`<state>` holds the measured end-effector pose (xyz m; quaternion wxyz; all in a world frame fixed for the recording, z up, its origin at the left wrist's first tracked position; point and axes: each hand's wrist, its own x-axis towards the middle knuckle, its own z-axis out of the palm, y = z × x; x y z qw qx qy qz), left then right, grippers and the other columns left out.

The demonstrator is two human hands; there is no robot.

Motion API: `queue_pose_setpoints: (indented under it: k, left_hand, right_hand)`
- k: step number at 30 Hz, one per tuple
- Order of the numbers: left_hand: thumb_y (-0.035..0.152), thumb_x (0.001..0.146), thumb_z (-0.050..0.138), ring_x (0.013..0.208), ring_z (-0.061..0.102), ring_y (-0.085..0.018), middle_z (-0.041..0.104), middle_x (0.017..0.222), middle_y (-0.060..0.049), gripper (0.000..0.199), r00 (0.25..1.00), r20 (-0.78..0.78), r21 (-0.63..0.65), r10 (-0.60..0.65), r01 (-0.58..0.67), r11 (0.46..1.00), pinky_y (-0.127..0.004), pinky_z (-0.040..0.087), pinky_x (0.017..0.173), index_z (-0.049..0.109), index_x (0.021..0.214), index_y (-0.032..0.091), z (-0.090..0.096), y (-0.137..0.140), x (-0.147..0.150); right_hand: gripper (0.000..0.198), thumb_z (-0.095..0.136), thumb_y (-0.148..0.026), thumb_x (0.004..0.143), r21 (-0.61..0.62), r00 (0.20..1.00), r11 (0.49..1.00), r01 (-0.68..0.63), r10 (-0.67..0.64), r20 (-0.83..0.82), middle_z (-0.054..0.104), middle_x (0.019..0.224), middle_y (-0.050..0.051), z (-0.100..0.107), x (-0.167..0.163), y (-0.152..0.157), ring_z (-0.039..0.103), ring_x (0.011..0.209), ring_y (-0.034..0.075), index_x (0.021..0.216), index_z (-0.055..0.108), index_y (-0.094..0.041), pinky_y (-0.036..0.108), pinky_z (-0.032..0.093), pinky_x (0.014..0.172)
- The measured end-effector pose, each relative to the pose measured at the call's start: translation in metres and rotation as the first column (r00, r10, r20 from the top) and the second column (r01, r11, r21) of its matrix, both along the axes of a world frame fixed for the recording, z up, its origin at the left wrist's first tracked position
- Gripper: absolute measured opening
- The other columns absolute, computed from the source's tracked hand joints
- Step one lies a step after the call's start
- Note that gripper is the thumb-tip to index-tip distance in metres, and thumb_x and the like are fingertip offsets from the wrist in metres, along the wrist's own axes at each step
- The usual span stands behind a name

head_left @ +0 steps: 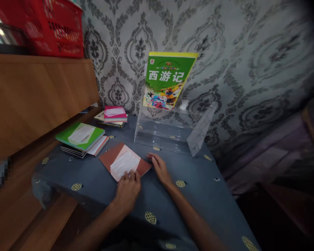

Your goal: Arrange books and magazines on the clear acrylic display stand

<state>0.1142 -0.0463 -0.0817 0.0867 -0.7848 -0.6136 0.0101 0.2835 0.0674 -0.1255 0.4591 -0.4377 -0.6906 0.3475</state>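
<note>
Hands: left hand (128, 188) lays its fingertips on the near part of the brown book (108, 158); whether the thumb grips underneath, I cannot tell. Right hand (161, 170) is relaxed, fingers loosely bent and holding nothing visible, by the book's right corner; contact there is unclear.
Brown book: lies flat and askew on the desk (188, 212), pale panel (125, 162) upward; the left hand probably steadies it, while the right seems placed to guard or lift the corner.
Book piles: green book (65, 134) tops the nearer pile, left of the brown book; pink book (115, 119) tops the farther one. Both sit aside, likely to leave the middle for handling.
Clear stand (163, 134): beyond the hands, near the wall (225, 42), its tiers facing forward; picture book (165, 82) leans back on its top tier, cover outward, presumably so it can be seen.
Edges: wooden cabinet (42, 101) bounds the left, with red basket (60, 31) and metal pot (6, 36) above; the desk's right edge slants away past the stand.
Room: a strip of cloth (157, 148) separates brown book from stand, and a wider stretch runs right of the right hand; leftward, the nearer pile hems movement in.
</note>
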Motion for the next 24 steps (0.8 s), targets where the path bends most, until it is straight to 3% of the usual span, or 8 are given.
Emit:
queue_pose_setpoints:
  k: [3, 6, 11, 14, 18, 21, 24]
  left_hand:
    - [0.02, 0.097, 0.049, 0.126, 0.06, -0.035, 0.061, 0.14, -0.019, 0.04, 0.988, 0.146, -0.074, -0.049, 0.06, 0.995, -0.044, 0.056, 0.092, 0.058, 0.136, 0.014, -0.002, -0.005, 0.018]
    - [0.032, 0.102, 0.044, 0.136, 0.052, -0.033, 0.061, 0.142, -0.015, 0.039, 0.949, 0.271, -0.107, -0.161, 0.195, 0.975, -0.048, 0.05, 0.103, 0.057, 0.137, 0.018, -0.005, 0.0, 0.019]
    - [0.027, 0.105, 0.029, 0.147, 0.04, -0.021, 0.049, 0.155, -0.011, 0.046, 0.912, 0.313, -0.11, -0.264, 0.311, 0.944, -0.049, 0.029, 0.121, 0.045, 0.148, 0.019, -0.011, 0.045, -0.012]
    - [0.03, 0.105, 0.031, 0.149, 0.036, -0.02, 0.045, 0.157, -0.01, 0.047, 0.928, 0.301, -0.121, -0.219, 0.265, 0.957, -0.048, 0.026, 0.123, 0.044, 0.149, 0.019, -0.014, 0.082, -0.038]
    - [0.029, 0.104, 0.033, 0.149, 0.036, -0.021, 0.044, 0.158, -0.011, 0.048, 0.959, 0.253, -0.084, -0.124, 0.149, 0.985, -0.048, 0.029, 0.121, 0.046, 0.148, 0.017, -0.016, 0.118, -0.069]
    - [0.029, 0.104, 0.03, 0.149, 0.036, -0.023, 0.042, 0.159, -0.012, 0.049, 0.97, 0.24, -0.053, -0.031, 0.045, 0.998, -0.051, 0.033, 0.119, 0.045, 0.149, 0.016, -0.017, 0.127, -0.083]
    - [0.027, 0.104, 0.027, 0.149, 0.036, -0.023, 0.042, 0.158, -0.013, 0.05, 0.976, 0.22, -0.028, -0.011, 0.017, 0.999, -0.052, 0.034, 0.118, 0.044, 0.15, 0.016, -0.018, 0.127, -0.085]
  right_hand:
    - [0.052, 0.04, -0.059, 0.099, -0.03, 0.997, 0.999, 0.038, -0.04, -0.069, 0.075, 0.112, 0.011, 0.004, 0.001, 0.002, 0.069, 0.108, 0.026, 0.121, 0.066, -0.02, 0.044, 0.052, 0.1]
    - [0.047, 0.039, -0.054, 0.1, -0.004, 0.997, 0.998, 0.057, -0.057, -0.048, 0.075, 0.111, 0.01, 0.003, 0.005, 0.002, 0.069, 0.106, 0.025, 0.119, 0.066, -0.02, 0.043, 0.051, 0.1]
    - [0.034, 0.049, -0.036, 0.099, 0.113, 0.962, 0.991, -0.072, 0.039, 0.27, 0.07, 0.121, 0.012, 0.004, 0.008, -0.005, 0.063, 0.114, 0.025, 0.122, 0.066, -0.017, 0.043, 0.047, 0.103]
    - [0.031, 0.057, -0.03, 0.097, 0.133, 0.867, 0.981, -0.143, 0.06, 0.495, 0.065, 0.131, 0.013, 0.007, 0.005, -0.009, 0.057, 0.121, 0.028, 0.124, 0.067, -0.018, 0.047, 0.044, 0.105]
    - [0.032, 0.059, -0.029, 0.098, 0.106, 0.81, 0.983, -0.153, 0.063, 0.583, 0.062, 0.136, 0.015, 0.01, 0.004, -0.01, 0.054, 0.125, 0.028, 0.126, 0.066, -0.016, 0.048, 0.043, 0.106]
    - [0.032, 0.057, -0.03, 0.099, 0.107, 0.802, 0.983, -0.151, 0.059, 0.594, 0.06, 0.138, 0.014, 0.012, 0.006, -0.012, 0.053, 0.127, 0.028, 0.127, 0.065, -0.017, 0.048, 0.041, 0.108]
    - [0.031, 0.053, -0.028, 0.1, 0.123, 0.772, 0.982, -0.141, 0.031, 0.634, 0.061, 0.139, 0.014, 0.016, 0.001, -0.015, 0.053, 0.129, 0.028, 0.128, 0.065, -0.019, 0.05, 0.04, 0.109]
